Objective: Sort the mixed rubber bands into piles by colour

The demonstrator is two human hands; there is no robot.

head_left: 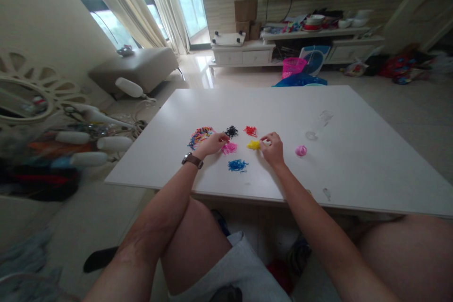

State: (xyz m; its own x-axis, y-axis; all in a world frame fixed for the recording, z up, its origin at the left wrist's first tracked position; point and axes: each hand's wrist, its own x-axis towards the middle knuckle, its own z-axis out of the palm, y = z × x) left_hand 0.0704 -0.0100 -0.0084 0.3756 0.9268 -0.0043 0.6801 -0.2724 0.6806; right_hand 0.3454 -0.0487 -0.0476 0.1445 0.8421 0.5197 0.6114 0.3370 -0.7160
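Small rubber bands lie in piles sorted by colour on the white table [300, 104]. My left hand [213, 143] reaches over the pink pile [230, 148], its fingertips pinched together between that pile and the black pile [231, 131]; what they hold is too small to make out. A mixed-colour pile [200, 137] lies partly behind this hand. At the right edge of the yellow pile [253, 145], my right hand [273, 148] has its fingers curled and drawn together, with their contents unclear. The red pile [250, 130] is beyond it, and the blue pile [238, 165] nearer me.
Right of my right hand sit a pink round object [300, 151] and a clear ring-shaped piece [311, 136]. A clear plastic box-like piece [326, 117] stands farther back. Near the front edge lies a small clear item [326, 194]. A pink basket [293, 67] is beyond the table.
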